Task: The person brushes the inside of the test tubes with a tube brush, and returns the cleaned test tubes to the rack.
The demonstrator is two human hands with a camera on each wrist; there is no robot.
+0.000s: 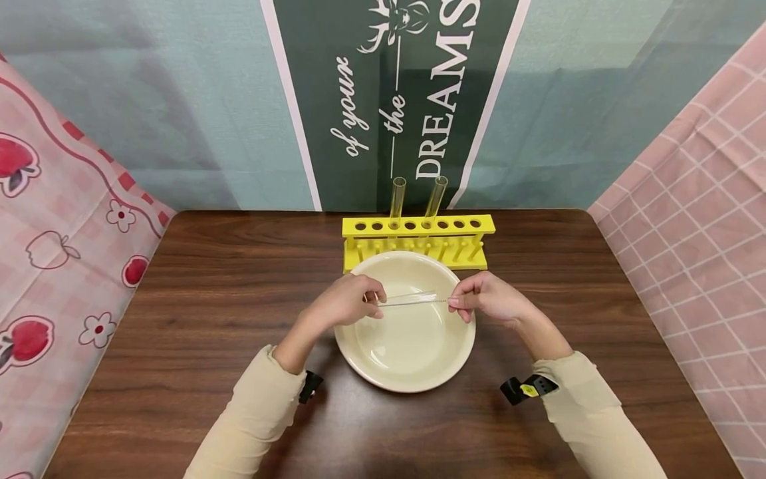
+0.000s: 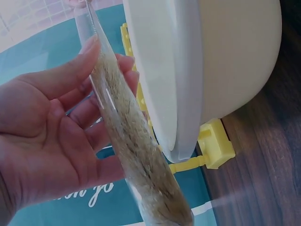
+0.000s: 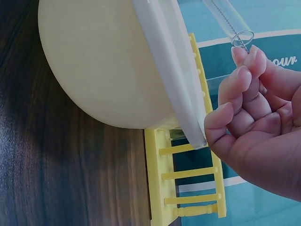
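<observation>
Over the cream basin (image 1: 413, 349), both hands hold a clear glass test tube (image 3: 226, 18) lengthwise between them. The left hand (image 1: 347, 301) grips the tube near its left part, with the thumb on one side and fingers behind it. Inside the tube, the left wrist view shows the tan bristles of a test tube brush (image 2: 136, 136). At the tube's mouth, the right hand (image 1: 487, 298) pinches the brush's twisted wire handle (image 3: 241, 43) between thumb and fingertips. The wire's far end is hidden by the right fingers.
Behind the basin stands a yellow test tube rack (image 1: 419, 225) with two upright test tubes, one (image 1: 397, 196) left of the other test tube (image 1: 438, 196). The basin hides part of the rack's base. The dark wooden table (image 1: 239, 293) meets a printed cloth (image 1: 209, 133) at its back edge.
</observation>
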